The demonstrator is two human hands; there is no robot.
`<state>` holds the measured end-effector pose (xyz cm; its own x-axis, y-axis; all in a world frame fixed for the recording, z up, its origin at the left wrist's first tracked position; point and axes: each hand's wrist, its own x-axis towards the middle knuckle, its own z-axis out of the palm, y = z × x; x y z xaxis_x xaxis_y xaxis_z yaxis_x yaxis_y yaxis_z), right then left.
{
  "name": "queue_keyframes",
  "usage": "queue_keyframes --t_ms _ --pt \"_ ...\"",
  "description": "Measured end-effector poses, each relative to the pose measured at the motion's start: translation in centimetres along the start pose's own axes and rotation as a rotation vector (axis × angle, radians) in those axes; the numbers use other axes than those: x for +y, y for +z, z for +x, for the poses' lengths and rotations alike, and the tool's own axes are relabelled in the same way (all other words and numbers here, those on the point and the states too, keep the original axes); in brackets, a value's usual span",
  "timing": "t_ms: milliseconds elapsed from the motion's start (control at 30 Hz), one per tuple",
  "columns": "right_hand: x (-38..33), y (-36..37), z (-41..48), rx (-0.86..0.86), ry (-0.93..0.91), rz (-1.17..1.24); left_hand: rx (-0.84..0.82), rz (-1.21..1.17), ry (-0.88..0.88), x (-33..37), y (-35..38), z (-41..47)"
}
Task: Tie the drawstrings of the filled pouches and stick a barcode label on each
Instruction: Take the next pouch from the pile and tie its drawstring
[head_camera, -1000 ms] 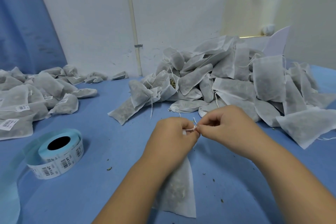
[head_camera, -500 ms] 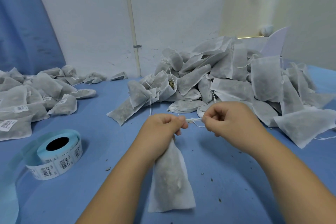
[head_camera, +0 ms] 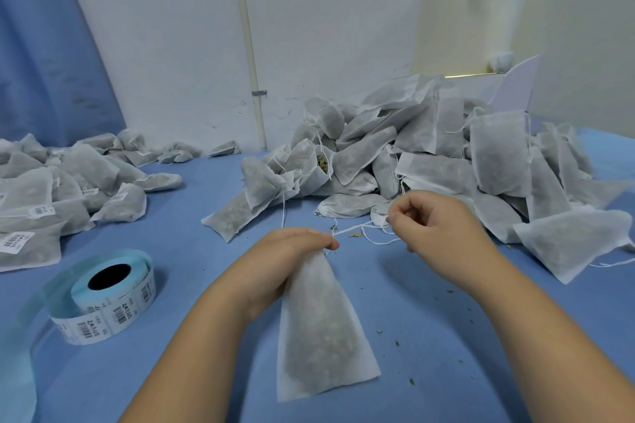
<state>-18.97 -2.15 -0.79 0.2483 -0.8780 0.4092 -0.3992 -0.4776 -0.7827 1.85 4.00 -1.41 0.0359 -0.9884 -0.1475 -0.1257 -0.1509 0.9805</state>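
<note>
fingers [head_camera: 311, 240] of the left hand [head_camera: 285, 261] clench the neck of the pouch [head_camera: 319, 330], which trails below them; the right hand [head_camera: 436, 227] pinches the drawstring [head_camera: 357, 228] taut just beside. soft and light, i judge: grip the neck, pull only the thin string.

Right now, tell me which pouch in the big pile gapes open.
The pouch at the pile's edge facing the label roll: its mouth gapes, showing greenish filling; the others' mouths show none.
</note>
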Motion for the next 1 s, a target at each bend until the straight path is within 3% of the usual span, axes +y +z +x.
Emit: queue_keyframes --t_ms 333,467,633,833,1000 --pt "-0.3 -0.7 0.5 0.106 0.072 0.239 -0.233 0.086 -0.091 -0.5 -0.7 -0.1" --pt "-0.9 -0.8 0.1 0.085 0.033 0.276 -0.155 0.036 -0.098 -0.6 -0.4 0.1" --pt "-2.0 0.1 -1.0 -0.069 -0.103 0.237 -0.017 -0.064 -0.036 -0.5 0.2 0.3" --pt "-2.6 1.5 -1.9 -0.192 -0.271 -0.051 0.050 -0.151 0.029 -0.2 1.0 0.3" --pt "-2.7 1.9 -2.1 -0.218 -0.332 -0.122 0.104 -0.162 0.087 -0.1 1.6 0.2"
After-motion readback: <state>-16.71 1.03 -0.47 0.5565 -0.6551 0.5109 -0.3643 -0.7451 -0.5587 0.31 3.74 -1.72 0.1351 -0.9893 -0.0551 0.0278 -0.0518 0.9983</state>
